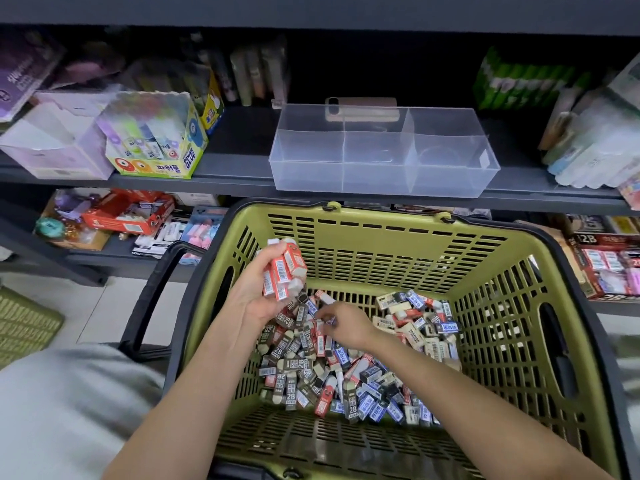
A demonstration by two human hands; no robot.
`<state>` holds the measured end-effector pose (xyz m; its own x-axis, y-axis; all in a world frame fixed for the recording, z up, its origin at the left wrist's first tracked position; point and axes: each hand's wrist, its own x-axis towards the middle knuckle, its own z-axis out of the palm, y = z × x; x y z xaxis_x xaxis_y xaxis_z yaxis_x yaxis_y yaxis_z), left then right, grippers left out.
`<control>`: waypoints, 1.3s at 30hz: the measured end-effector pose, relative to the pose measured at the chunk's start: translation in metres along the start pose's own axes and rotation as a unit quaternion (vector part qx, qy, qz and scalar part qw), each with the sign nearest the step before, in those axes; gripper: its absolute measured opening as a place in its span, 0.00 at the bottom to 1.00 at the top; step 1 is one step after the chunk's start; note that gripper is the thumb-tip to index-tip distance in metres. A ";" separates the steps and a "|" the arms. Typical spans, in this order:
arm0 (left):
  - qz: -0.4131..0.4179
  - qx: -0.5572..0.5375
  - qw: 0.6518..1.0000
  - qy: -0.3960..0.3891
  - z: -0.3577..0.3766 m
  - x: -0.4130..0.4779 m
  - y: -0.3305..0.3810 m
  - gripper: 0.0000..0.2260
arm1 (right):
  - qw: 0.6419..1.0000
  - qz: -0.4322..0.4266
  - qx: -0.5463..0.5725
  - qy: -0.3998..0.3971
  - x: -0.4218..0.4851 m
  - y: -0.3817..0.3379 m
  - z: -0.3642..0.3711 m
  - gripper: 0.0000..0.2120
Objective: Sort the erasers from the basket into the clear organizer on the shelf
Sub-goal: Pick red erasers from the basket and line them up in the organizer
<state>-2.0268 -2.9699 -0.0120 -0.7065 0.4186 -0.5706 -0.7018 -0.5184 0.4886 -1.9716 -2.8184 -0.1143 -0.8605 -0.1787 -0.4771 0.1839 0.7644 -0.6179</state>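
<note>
A dark grey shelf (239, 157) runs across the view. Near its left end stands a yellow glue box (156, 140), and blurred green packs (519, 81) sit toward its right back corner. A lower shelf (104, 252) beneath carries a red carton (128, 213) at its left. Pale floor tiles (114, 306) lie below, with what may be a green mat (24, 320) at the left edge.

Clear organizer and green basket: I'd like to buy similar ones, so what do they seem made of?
Clear organizer: likely rigid plastic, smooth and slightly frosted; the shelf shows through its thin walls and dividers. Green basket: apparently moulded plastic, matte olive, with regular slotted walls and a black rim.
</note>
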 end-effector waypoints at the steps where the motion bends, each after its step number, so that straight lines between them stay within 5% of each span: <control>1: 0.002 -0.009 1.000 0.003 0.000 0.000 0.000 0.10 | 1.000 -0.013 -0.005 -0.013 0.002 0.000 0.002 0.16; 6: 0.014 -0.034 0.999 0.004 -0.002 0.001 0.001 0.12 | 0.996 -0.048 -0.020 -0.074 0.011 -0.001 0.006 0.17; 16: 0.007 0.024 0.997 0.078 0.000 -0.001 -0.001 0.18 | 0.991 -0.058 0.121 -0.012 -0.005 -0.007 -0.010 0.12; 21: -0.009 0.019 0.996 0.081 0.002 -0.002 0.001 0.16 | 0.894 -0.052 0.444 0.026 -0.040 -0.030 -0.090 0.05; 24: -0.017 0.026 0.997 0.076 0.009 -0.004 0.004 0.16 | 0.846 -0.110 0.521 0.001 -0.053 -0.057 -0.135 0.05; 30: -0.020 0.026 0.998 -0.051 0.032 -0.006 0.012 0.06 | 0.901 -0.095 0.423 -0.026 -0.050 -0.108 -0.154 0.06; 36: -0.006 0.047 0.991 -0.125 0.043 -0.010 0.031 0.24 | 0.912 -0.082 0.402 0.022 -0.042 -0.126 -0.158 0.06; 39: -0.007 0.051 0.991 -0.125 0.051 -0.011 0.038 0.20 | 0.910 -0.088 0.405 0.025 -0.038 -0.128 -0.167 0.04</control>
<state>-2.0505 -2.9564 0.0470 -0.6883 0.6032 -0.4029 -0.7082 -0.4387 0.5531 -2.0412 -2.8059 0.0870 -0.9270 -0.2106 -0.3103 0.3143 0.0153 -0.9492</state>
